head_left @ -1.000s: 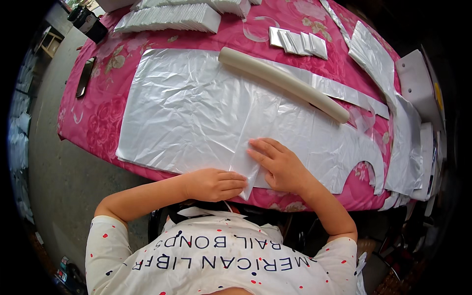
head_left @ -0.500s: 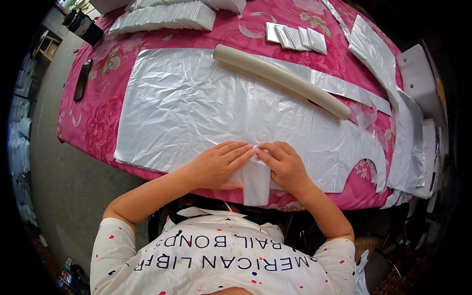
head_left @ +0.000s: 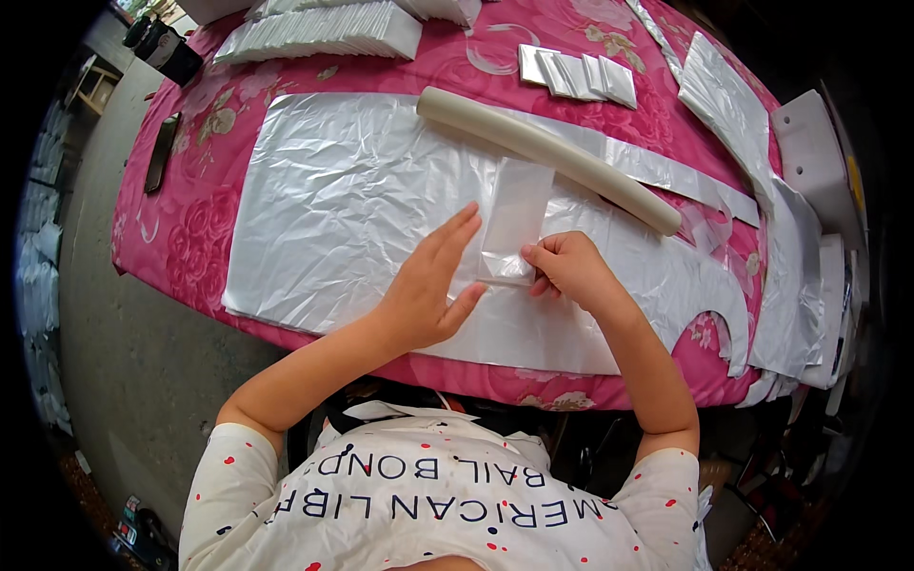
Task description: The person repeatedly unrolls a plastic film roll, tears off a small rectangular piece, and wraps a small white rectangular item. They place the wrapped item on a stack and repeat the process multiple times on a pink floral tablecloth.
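Note:
A narrow folded strip of whitish plastic film (head_left: 517, 209) lies on top of a wide stack of plastic sheets (head_left: 333, 205). My right hand (head_left: 568, 269) pinches the strip's near right corner between thumb and fingers. To the strip's left, my left hand (head_left: 430, 281) is open, its fingers straight and its thumb spread, with nothing in it. Just beyond the strip's far end a long pale roller tube (head_left: 552, 160) rests slantwise across the sheets.
A pink flowered cloth (head_left: 205, 228) covers the table. Folded film packets (head_left: 579, 76) and a long row of folded film (head_left: 324, 36) lie at the back. A phone (head_left: 162, 152) and a black bottle (head_left: 164, 49) are at left, loose film (head_left: 795, 257) and a white box (head_left: 809, 138) at right.
The folded strip has moved from the table's near edge up onto the sheets toward the tube. My left hand has lifted off it and opened; my right hand now grips its corner.

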Demonstrator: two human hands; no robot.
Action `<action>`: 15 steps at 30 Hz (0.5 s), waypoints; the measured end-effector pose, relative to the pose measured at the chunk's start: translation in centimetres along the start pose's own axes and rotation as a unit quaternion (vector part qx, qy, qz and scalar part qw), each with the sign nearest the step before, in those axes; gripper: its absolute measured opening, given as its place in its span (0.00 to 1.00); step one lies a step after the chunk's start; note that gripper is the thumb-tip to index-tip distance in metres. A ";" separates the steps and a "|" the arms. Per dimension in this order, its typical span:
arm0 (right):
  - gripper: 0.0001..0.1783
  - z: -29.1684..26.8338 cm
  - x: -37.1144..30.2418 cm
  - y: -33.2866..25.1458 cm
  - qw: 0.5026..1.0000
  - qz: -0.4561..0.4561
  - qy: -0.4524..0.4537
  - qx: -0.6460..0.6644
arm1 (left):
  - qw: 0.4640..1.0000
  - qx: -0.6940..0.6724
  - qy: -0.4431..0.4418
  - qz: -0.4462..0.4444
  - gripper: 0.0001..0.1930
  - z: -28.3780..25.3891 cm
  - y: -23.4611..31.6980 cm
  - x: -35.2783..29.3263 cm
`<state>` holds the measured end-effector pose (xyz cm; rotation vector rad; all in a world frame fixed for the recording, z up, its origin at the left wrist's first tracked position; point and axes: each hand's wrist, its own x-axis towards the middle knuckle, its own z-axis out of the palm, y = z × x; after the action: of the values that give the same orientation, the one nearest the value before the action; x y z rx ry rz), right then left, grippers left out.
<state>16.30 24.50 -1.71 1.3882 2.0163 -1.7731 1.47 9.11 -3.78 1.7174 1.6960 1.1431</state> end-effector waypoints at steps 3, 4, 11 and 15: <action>0.15 0.2 0.2 0.3 1.000 -0.007 0.005 0.008 | 0.982 0.152 -0.073 0.080 0.35 1.8 0.1 -0.3; 0.16 0.2 0.2 0.5 1.000 -0.016 0.008 0.013 | 0.973 0.199 -0.091 0.068 0.35 2.6 0.0 -0.3; 0.23 2.4 -1.5 1.7 0.841 -0.286 0.317 -0.332 | 0.960 0.245 -0.121 0.059 0.34 2.3 -0.5 0.6; 0.26 -0.2 0.1 2.6 0.736 -0.495 0.209 -0.412 | 0.967 0.227 -0.080 0.077 0.32 1.9 -0.4 1.8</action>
<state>18.08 24.45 -3.64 0.3810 3.5022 -0.3238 2.64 11.28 -4.72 2.1839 1.8463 0.6796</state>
